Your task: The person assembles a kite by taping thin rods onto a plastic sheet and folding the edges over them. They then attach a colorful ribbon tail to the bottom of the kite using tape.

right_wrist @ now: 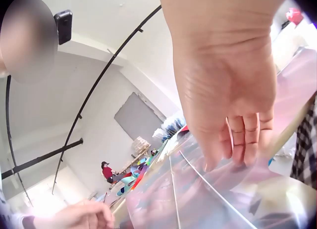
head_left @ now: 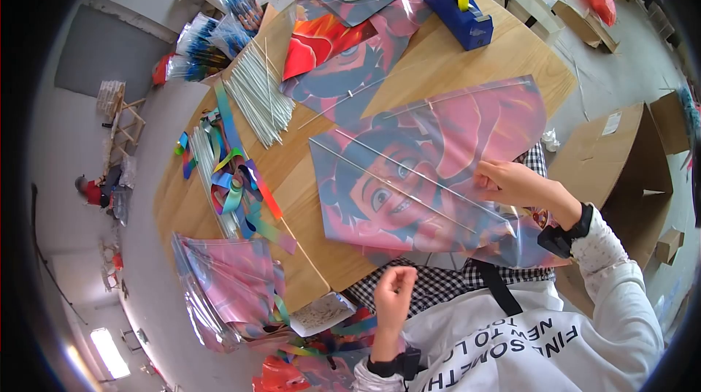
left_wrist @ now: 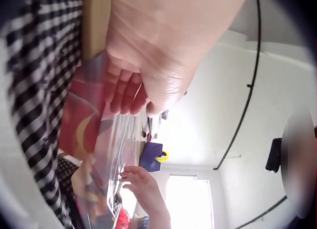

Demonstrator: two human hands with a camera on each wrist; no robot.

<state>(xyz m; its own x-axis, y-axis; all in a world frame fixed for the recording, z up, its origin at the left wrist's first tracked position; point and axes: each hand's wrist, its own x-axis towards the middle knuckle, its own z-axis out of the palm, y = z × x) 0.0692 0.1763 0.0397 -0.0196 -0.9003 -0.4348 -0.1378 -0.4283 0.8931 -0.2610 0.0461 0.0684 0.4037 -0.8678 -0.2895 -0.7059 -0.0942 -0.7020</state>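
A thin printed kite sheet (head_left: 467,125) with a cartoon face lies across the table's near side in the head view. Two slim pale rods (head_left: 372,149) run diagonally over it, and another lies along its far edge. Over the sheet's right part is my right hand (head_left: 518,184), fingers loosely bent and nothing in them. The right wrist view shows that hand's fingers (right_wrist: 238,140) pointing down close over the sheet. My left hand (head_left: 394,297) hovers by my lap, near the sheet's front edge, loosely curled and holding nothing.
The wooden table (head_left: 307,209) carries a bundle of white rods (head_left: 255,92), rainbow ribbons (head_left: 234,187), more printed sheets (head_left: 336,63) and a blue tape dispenser (head_left: 458,16). A stack of folded sheets (head_left: 226,275) sits at the left edge. To the right stands a cardboard box (head_left: 606,151).
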